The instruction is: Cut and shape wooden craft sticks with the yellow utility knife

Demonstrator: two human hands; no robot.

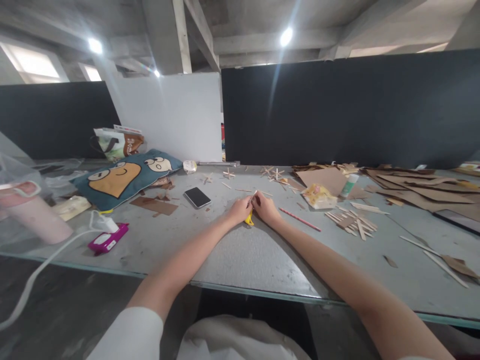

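Grey bench [232, 270] before a dark panel [348, 110]: stick work, apparently partway along, with the left hand [239, 210] and right hand [264, 208] together.
Beyond the hands lie several crossed-stick pieces [228, 173], seemingly done, though whether they are glued cannot be told; to the right of the right hand, a pile of loose sticks [352, 223] remains uncrossed or unsorted. Fingers of both hands curl inward and meet; whether either is clamped on the yellow object [249, 219] cannot be told, since the fingers hide its upper part. Its visible end lies between the hands, on the wearer's side of the fingertips.
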